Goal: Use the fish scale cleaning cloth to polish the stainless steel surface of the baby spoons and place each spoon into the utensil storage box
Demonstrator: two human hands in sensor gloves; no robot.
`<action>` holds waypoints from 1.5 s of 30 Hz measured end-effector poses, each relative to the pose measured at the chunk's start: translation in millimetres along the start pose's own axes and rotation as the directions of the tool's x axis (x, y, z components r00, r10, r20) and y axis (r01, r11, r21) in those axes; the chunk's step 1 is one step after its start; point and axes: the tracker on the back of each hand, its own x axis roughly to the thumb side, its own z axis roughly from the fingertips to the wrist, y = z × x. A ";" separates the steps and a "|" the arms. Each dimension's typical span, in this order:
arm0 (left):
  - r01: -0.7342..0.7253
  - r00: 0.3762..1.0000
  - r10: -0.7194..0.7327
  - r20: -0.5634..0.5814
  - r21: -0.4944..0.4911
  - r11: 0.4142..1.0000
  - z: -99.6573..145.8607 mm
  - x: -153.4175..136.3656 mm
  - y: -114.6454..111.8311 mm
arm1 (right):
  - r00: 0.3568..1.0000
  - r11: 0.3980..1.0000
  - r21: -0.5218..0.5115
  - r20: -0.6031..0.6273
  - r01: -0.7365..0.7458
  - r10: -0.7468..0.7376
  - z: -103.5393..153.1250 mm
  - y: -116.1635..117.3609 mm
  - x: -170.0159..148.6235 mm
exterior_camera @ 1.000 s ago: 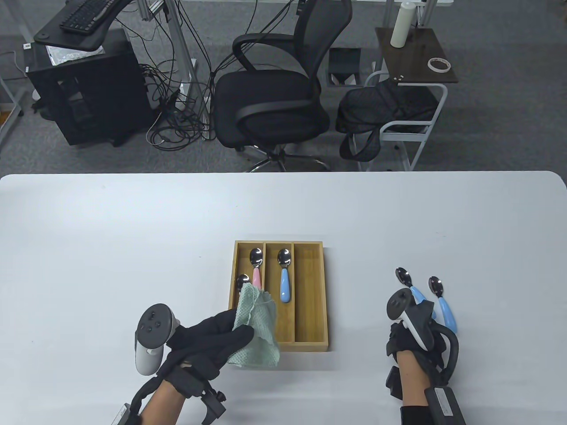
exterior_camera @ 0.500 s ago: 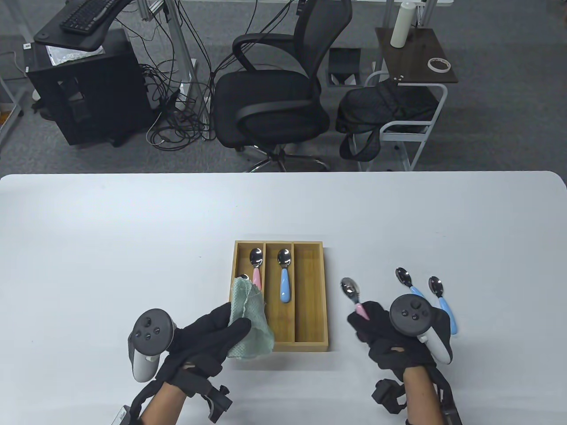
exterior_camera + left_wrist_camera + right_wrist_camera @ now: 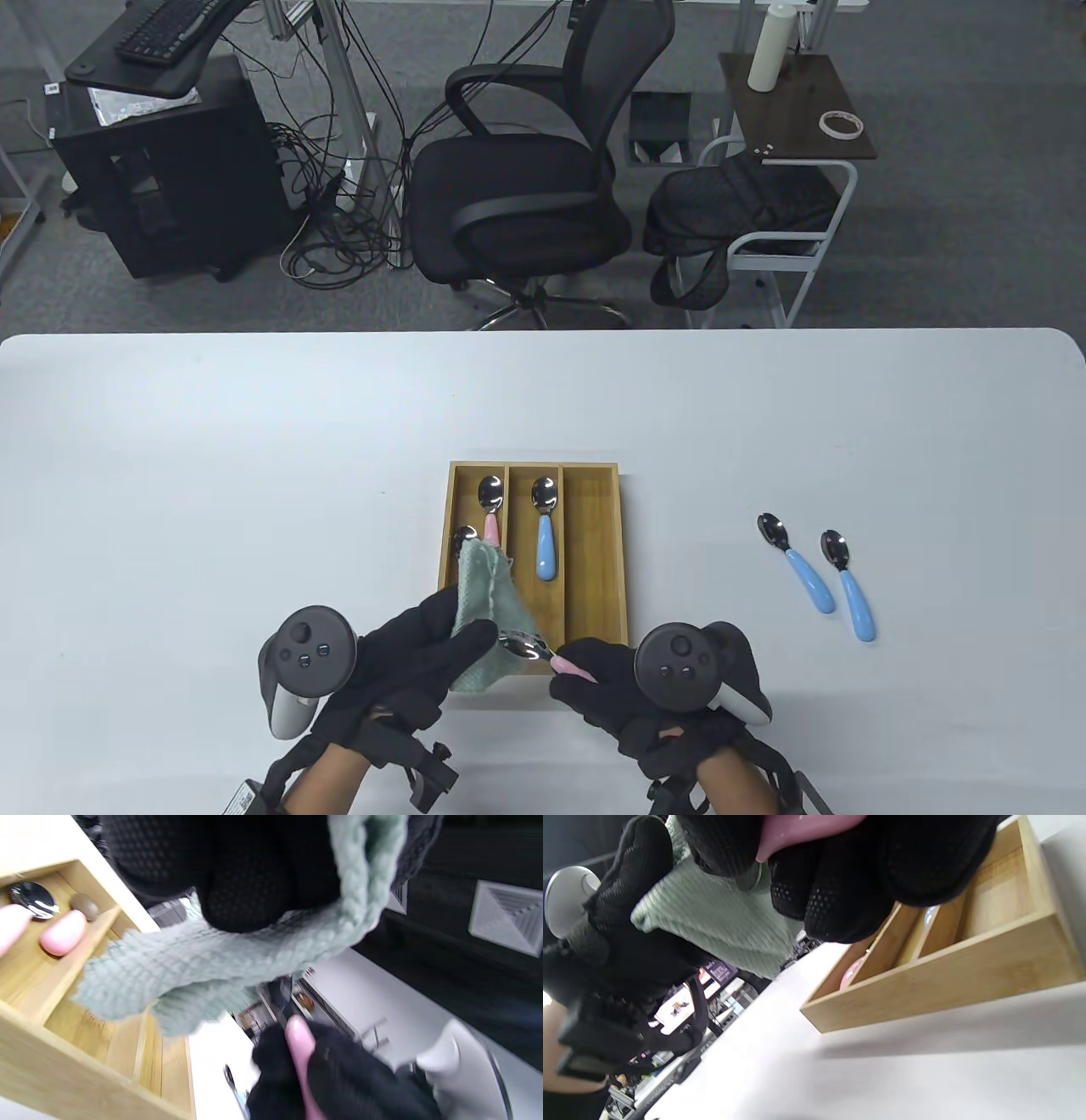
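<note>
Step in hand: polishing the 4th spoon. The right hand (image 3: 645,692) pinches the pink-handled spoon (image 3: 530,649) by its handle, fingers curled round the pink part. The shiny bowl points at the left hand (image 3: 407,658) and touches the green fish scale cloth (image 3: 488,603). The left hand's fingers pinch the cloth, w/ the loose end hanging over the near left corner of the wooden utensil box (image 3: 594,543). All this sits close to the near edge of the tabletop (image 3: 212,467), about the middle.

Already in the box: 2 pink spoons (image 3: 490,509) in the left slot, 1 partly hid by the cloth, & 1 blue spoon (image 3: 545,526) in the mid slot. The right slot looks bare. 2 more blue spoons (image 3: 814,564) lie side by side toward the right edge, not yet done.

Next move, I think: fold the cloth round the steel bowl, rub it, then lay the spoon in the box. It needs a firm hold on the handle so the spoon won't slip or turn.

Writing: none I can read. The wrist views are blurry; maybe there are screens far off, but no words show.
</note>
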 end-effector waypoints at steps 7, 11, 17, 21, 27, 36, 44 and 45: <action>0.186 0.979 -0.184 0.088 -0.010 0.983 4.2 9.5 -11.8 | 0.992 0.993 -0.001 0.033 0.120 -0.120 -1.4 6.7 -0.8; 0.092 0.993 -0.093 0.069 0.015 0.996 5.3 7.2 -9.8 | 0.991 0.991 -0.044 0.049 0.124 -0.122 -0.6 4.4 -1.1; 0.217 0.975 -0.220 0.039 0.072 0.974 3.8 9.0 -14.1 | 0.994 0.994 -0.051 0.065 0.094 -0.091 -0.7 5.2 -0.4; 0.480 0.875 -0.485 -0.001 0.143 0.865 8.2 21.7 -18.0 | 0.996 0.997 -0.046 0.077 0.058 -0.054 -0.3 6.1 0.8; 0.635 0.764 -0.642 0.066 0.095 0.766 7.5 25.7 -23.9 | 0.992 0.999 -0.028 0.121 0.030 -0.026 -0.5 6.9 2.7; 0.183 0.982 -0.184 -0.042 -0.041 0.982 -2.9 -5.9 -13.4 | 0.989 0.998 -0.053 0.147 0.037 -0.028 0.6 8.3 5.4; -0.010 0.994 0.000 -0.112 -0.089 0.996 -5.0 -16.6 -21.8 | 0.994 0.995 -0.103 0.110 0.002 0.009 1.4 11.0 6.1; -0.070 0.990 0.057 -0.126 -0.102 0.992 -5.6 -18.3 -24.2 | 0.994 0.995 -0.097 0.105 0.005 0.005 0.9 11.1 5.0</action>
